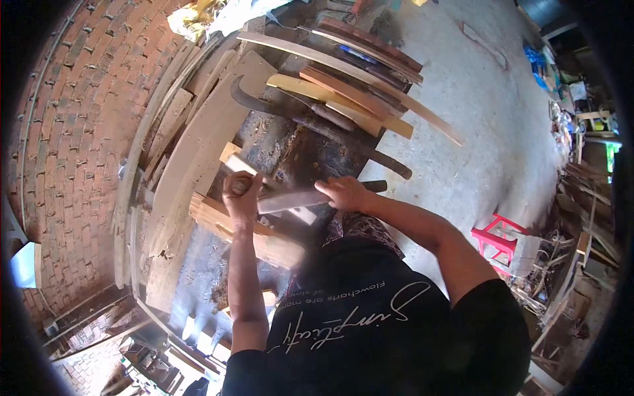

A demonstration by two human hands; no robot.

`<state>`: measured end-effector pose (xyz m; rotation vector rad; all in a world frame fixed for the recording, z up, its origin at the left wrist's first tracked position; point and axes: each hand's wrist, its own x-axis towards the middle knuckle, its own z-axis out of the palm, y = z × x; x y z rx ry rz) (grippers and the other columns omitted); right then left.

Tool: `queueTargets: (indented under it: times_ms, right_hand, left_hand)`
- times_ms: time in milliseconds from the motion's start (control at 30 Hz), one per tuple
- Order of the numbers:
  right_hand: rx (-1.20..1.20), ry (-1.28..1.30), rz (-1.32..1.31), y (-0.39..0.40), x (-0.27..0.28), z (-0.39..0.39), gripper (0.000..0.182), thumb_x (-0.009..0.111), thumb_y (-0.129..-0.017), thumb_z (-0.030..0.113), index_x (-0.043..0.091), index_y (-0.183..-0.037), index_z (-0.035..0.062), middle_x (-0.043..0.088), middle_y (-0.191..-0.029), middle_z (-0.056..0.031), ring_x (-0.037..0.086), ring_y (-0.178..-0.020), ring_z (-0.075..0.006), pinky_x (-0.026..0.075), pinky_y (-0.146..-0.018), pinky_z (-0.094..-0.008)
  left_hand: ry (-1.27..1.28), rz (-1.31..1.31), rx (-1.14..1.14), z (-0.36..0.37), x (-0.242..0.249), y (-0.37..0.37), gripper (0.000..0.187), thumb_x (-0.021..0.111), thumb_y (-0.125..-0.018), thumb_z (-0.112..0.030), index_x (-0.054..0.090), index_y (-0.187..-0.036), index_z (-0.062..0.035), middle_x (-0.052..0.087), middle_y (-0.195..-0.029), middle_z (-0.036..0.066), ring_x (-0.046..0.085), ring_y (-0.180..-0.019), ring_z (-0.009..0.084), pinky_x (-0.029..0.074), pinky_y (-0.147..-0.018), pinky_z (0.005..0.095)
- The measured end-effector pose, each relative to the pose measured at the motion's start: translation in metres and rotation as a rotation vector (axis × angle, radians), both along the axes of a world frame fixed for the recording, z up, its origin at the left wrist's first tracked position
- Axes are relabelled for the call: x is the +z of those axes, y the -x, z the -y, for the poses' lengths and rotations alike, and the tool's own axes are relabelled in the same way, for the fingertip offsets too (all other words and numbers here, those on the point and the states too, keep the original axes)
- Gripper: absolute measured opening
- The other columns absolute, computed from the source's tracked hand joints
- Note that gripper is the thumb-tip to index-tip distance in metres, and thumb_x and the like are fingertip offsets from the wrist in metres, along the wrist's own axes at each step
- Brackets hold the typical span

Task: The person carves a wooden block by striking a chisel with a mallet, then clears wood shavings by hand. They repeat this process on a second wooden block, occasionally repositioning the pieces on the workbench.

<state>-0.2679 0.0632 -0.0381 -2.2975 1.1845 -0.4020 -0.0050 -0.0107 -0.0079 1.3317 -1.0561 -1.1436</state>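
My right hand (345,193) is closed round a large knife, its dark handle end (375,186) sticking out past the fist. The broad grey blade (290,200) points left, and its far end overlaps my left wrist in this view. In a fist just above the blade's end, my left hand (242,190) has something roundish and brown showing at its top, which I cannot make out. A pale, narrow wood strip (254,169) slants past my left hand and under the blade. Thick wood blocks (254,234) lie below the left fist, partly behind my forearm.
Ahead lies a sickle (254,104) with a long dark handle. Several boards and slats (350,92) are stacked beyond it. Long planks (198,145) lean along the brick wall (79,125) at left. A red plastic stool (495,243) stands on the concrete floor at right, near scrap wood.
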Motion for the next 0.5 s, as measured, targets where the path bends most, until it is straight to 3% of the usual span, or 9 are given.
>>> queueTargets:
  times_ms: [100, 200, 300, 400, 433, 467, 500]
  right_hand:
    - [-0.1, 0.077, -0.094, -0.008, -0.003, 0.008, 0.045, 0.069, -0.074, 0.02, 0.05, -0.114, 0.0108, 0.06, -0.084, -0.0135, 0.065, -0.074, -0.0336, 0.053, -0.063, -0.0446]
    - [0.012, 0.046, -0.035, -0.012, -0.004, 0.008, 0.046, 0.068, -0.074, 0.019, 0.05, -0.116, 0.0119, 0.06, -0.08, -0.0128, 0.064, -0.069, -0.0317, 0.052, -0.059, -0.0445]
    - [-0.134, 0.105, -0.042, -0.014, -0.026, 0.014, 0.046, 0.07, -0.072, 0.019, 0.053, -0.115, 0.0145, 0.059, -0.08, -0.0102, 0.064, -0.068, -0.0308, 0.052, -0.059, -0.0435]
    - [-0.034, 0.22, -0.018, -0.025, 0.009, 0.016, 0.038, 0.068, -0.075, 0.018, 0.055, -0.111, 0.0139, 0.062, -0.073, -0.0125, 0.065, -0.064, -0.0334, 0.053, -0.055, -0.0455]
    - [-0.056, 0.286, 0.241, -0.025, -0.02, 0.018, 0.034, 0.066, -0.077, 0.017, 0.055, -0.109, 0.0138, 0.062, -0.074, -0.0121, 0.065, -0.063, -0.0332, 0.053, -0.053, -0.0455]
    - [-0.05, 0.29, 0.244, -0.024, -0.017, 0.02, 0.034, 0.066, -0.077, 0.017, 0.055, -0.109, 0.0138, 0.062, -0.074, -0.0121, 0.065, -0.063, -0.0332, 0.053, -0.053, -0.0455]
    - [-0.046, 0.226, 0.068, -0.021, -0.015, 0.025, 0.033, 0.065, -0.078, 0.017, 0.056, -0.11, 0.0139, 0.062, -0.074, -0.0119, 0.065, -0.064, -0.033, 0.053, -0.054, -0.0453]
  left_hand:
    - [-0.041, 0.122, -0.025, 0.001, 0.005, -0.003, 0.019, 0.076, -0.076, 0.003, 0.062, -0.084, -0.0059, 0.059, -0.077, -0.002, 0.054, -0.068, 0.0057, 0.046, -0.059, 0.0208]
    - [-0.142, 0.037, 0.027, 0.002, 0.02, 0.006, 0.019, 0.076, -0.076, 0.004, 0.062, -0.084, -0.0053, 0.058, -0.078, -0.002, 0.053, -0.069, 0.0059, 0.046, -0.061, 0.0207]
    - [-0.045, 0.034, -0.003, -0.002, -0.001, -0.002, 0.019, 0.076, -0.076, 0.004, 0.062, -0.085, -0.0057, 0.058, -0.076, -0.003, 0.053, -0.069, 0.0051, 0.046, -0.06, 0.0203]
    - [-0.041, 0.036, 0.036, -0.004, 0.01, 0.006, 0.019, 0.075, -0.077, 0.004, 0.062, -0.086, -0.0062, 0.059, -0.076, -0.003, 0.055, -0.07, 0.0054, 0.046, -0.062, 0.0195]
    - [-0.073, 0.009, 0.04, -0.002, 0.018, 0.01, 0.019, 0.075, -0.077, 0.004, 0.062, -0.086, -0.0063, 0.059, -0.076, -0.003, 0.055, -0.07, 0.0053, 0.046, -0.062, 0.0193]
    - [-0.105, -0.006, 0.035, -0.001, 0.024, 0.01, 0.019, 0.074, -0.077, 0.004, 0.062, -0.086, -0.0064, 0.059, -0.076, -0.003, 0.055, -0.069, 0.0052, 0.046, -0.063, 0.0191]
    - [-0.018, -0.025, 0.02, -0.001, 0.008, 0.006, 0.017, 0.073, -0.079, 0.003, 0.062, -0.087, -0.0064, 0.061, -0.076, -0.002, 0.055, -0.069, 0.0047, 0.047, -0.061, 0.0196]
